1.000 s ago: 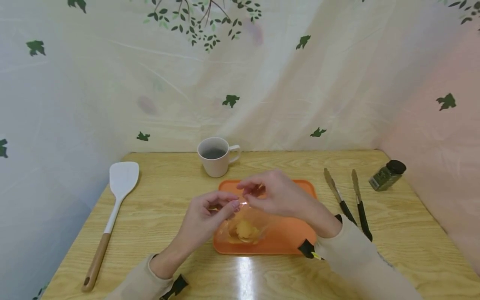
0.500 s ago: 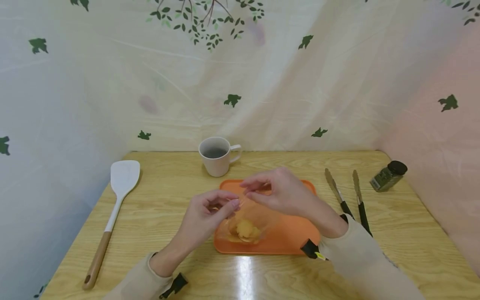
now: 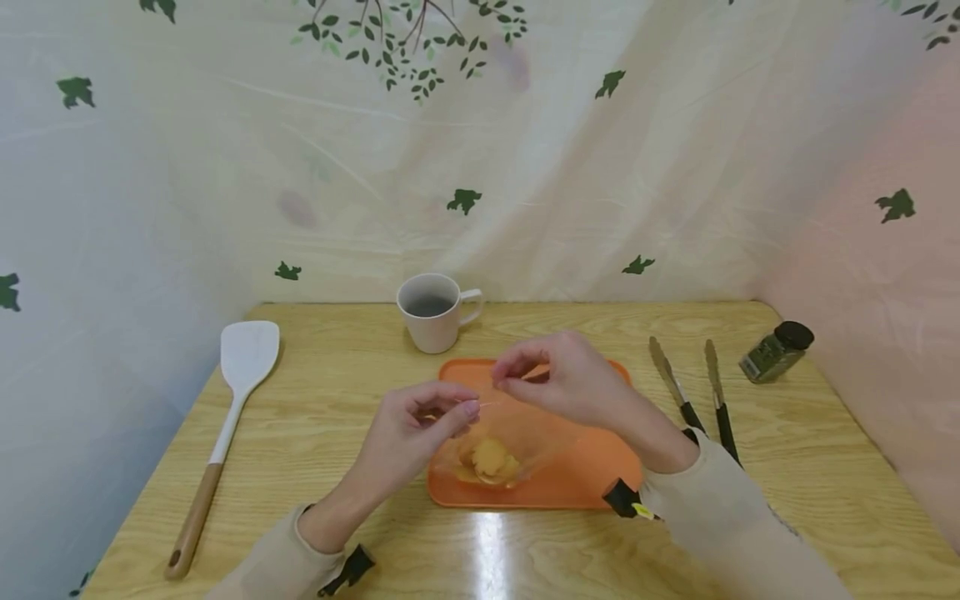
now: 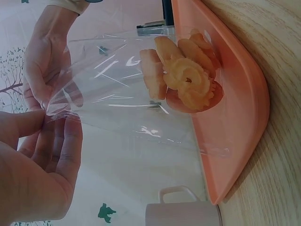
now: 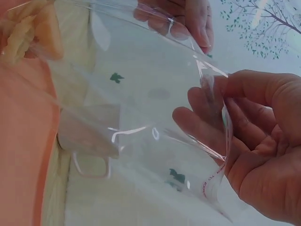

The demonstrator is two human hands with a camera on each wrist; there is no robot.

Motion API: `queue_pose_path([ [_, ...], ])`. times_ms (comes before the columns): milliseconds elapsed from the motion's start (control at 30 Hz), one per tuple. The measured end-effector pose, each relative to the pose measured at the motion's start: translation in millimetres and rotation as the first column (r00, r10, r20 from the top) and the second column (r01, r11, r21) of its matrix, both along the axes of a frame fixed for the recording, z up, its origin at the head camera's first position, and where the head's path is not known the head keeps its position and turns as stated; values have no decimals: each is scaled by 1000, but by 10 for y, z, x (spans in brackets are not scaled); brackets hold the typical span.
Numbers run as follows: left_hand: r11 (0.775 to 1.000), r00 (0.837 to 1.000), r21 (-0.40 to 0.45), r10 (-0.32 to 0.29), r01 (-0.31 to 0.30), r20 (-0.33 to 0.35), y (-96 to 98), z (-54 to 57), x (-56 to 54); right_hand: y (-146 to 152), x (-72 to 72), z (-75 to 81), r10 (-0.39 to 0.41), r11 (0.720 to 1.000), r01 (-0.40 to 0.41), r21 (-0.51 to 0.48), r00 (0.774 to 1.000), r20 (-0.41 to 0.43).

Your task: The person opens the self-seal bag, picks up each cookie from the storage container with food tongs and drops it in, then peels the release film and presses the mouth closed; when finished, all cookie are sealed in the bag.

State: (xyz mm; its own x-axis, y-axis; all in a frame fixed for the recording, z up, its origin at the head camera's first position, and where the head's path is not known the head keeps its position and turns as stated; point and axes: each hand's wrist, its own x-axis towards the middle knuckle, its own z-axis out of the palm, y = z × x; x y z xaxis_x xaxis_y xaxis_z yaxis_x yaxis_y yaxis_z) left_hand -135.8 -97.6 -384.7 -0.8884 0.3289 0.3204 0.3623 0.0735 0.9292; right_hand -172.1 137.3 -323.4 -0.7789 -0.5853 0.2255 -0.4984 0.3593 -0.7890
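A clear plastic bag (image 4: 117, 94) hangs from both hands, its lower end over the orange tray (image 3: 592, 467). Ring-shaped cookies (image 4: 188, 82) lie bunched in the bottom of the bag. At one side of the mouth, the left hand (image 3: 420, 425) pinches the film between thumb and forefinger. The right hand (image 3: 562, 375) pinches the bag's edge a short way to the right, its other fingers loosely curled behind the film. Faint red print (image 5: 214, 176) runs along the edge in the right wrist view. From above, the film barely shows against the tray.
A white mug (image 3: 431, 317) with dark contents stands behind the tray. To the left lies a white spatula (image 3: 247, 358) with a wooden handle. Black-handled tongs (image 3: 716, 400) and a dark-capped spice jar (image 3: 776, 354) are on the right. A printed curtain (image 3: 525, 167) closes off the back.
The right hand has shifted slightly right and away from the left hand, widening the gap between their fingertips. The left hand stays nearly in place.
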Motion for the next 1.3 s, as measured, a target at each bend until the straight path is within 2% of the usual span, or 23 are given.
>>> queue_pose_path([
  [100,1000,1000,3,0,0,10,-9,-6,2,-9,4,-5,-8,1000,8,0,1000,-18],
  [233,1000,1000,-7,5,-5,6,-16,-8,2,-22,13,-18,-8,999,12,34,995,-100],
  [367,1000,1000,-18,9,-9,-2,-25,-8,0,-17,10,-40,46,997,-34,67,984,-173],
  [567,999,1000,-33,8,-8,-5,-39,-6,-4,-16,-16,-57,87,990,-62,124,974,-208],
  [800,1000,1000,-26,-2,2,1,-41,-9,-6,-51,-23,-55,132,984,-88,155,945,-299],
  [1033,1000,1000,-16,-9,8,-13,-29,-6,-4,-9,-28,-48,131,990,-111,87,952,-278],
  [1300,1000,1000,-6,-18,18,-11,-17,-7,-4,-11,-12,-27,118,988,-90,122,961,-250],
])
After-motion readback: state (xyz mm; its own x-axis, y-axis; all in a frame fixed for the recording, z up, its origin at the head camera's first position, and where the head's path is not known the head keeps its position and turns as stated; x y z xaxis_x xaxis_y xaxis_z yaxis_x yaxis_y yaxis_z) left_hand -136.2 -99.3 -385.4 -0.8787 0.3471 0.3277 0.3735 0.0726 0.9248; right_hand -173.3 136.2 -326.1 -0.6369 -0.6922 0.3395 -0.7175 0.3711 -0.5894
